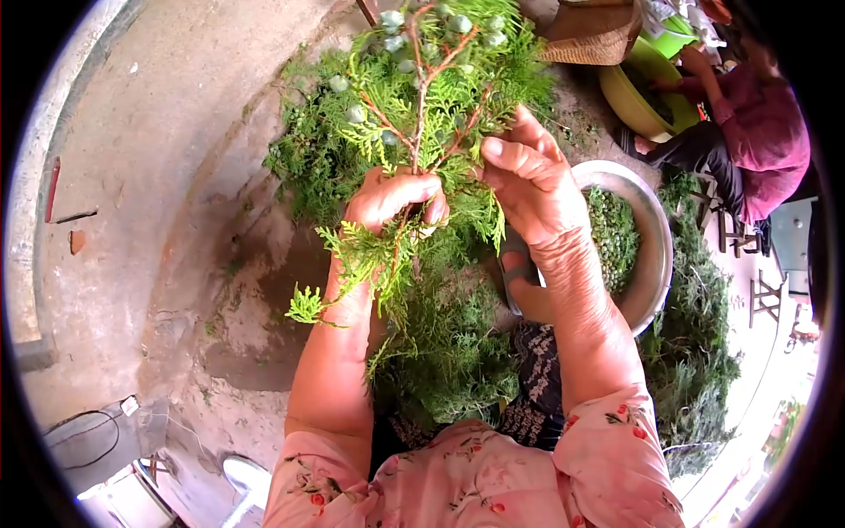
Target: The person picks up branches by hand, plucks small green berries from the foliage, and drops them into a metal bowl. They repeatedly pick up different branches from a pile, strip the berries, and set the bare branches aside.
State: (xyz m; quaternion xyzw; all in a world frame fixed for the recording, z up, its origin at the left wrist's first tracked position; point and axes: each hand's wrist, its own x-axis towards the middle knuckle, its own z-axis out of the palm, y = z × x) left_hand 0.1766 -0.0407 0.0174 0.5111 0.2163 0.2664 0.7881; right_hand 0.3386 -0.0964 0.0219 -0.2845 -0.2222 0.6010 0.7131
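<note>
A leafy evergreen branch point(421, 106), arborvitae-like, stands upright in front of me, with reddish-brown stems, flat bright green sprays and several pale blue-green cones point(459, 24). My left hand point(392, 201) is closed round its lower stem, thumb across the front. At the branch's right edge is my right hand point(535, 180), its fingers curled beside the foliage; whatever lies between thumb and fingers is hidden. More cut greenery point(449, 352) lies over my lap beneath both hands. Right of my right wrist, a metal basin point(653, 229) holds green cones and bits of leaf.
A heap of branches point(308, 132) lies on the concrete floor ahead, another pile point(691, 352) to the right. Back right, a seated person point(761, 132) reaches into a yellow-green tub point(629, 101) near a woven basket point(590, 35). Small wooden stools point(764, 297) stand at right.
</note>
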